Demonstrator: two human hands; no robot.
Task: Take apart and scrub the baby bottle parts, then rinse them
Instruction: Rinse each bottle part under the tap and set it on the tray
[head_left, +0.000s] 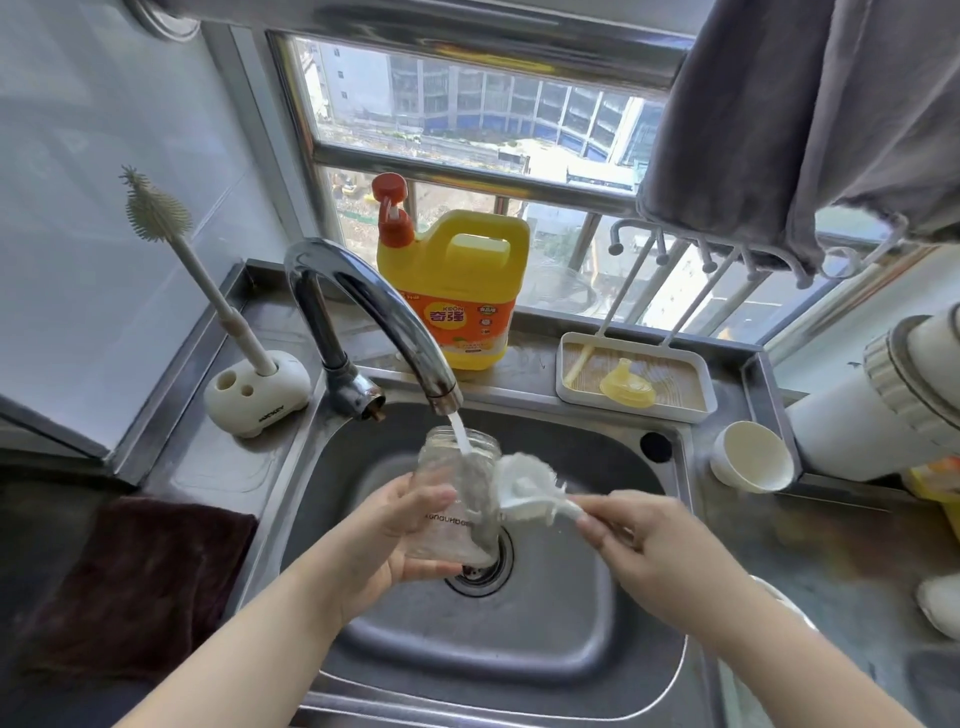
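The bare bottle (457, 499) is gripped by the left hand (400, 535) under running water, the white brush (524, 491) pinched by the right hand (639, 540) just beside it, the yellow nipple (626, 382) apparently set aside in the far tray (701, 405), so disassembly seems done, rinsing unfinished.

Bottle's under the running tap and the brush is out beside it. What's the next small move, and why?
Probably push the brush head down into the bottle. The left hand holds the bottle mouth-up under the tap stream, water filling it, while the right hand holds the brush just outside its rim.
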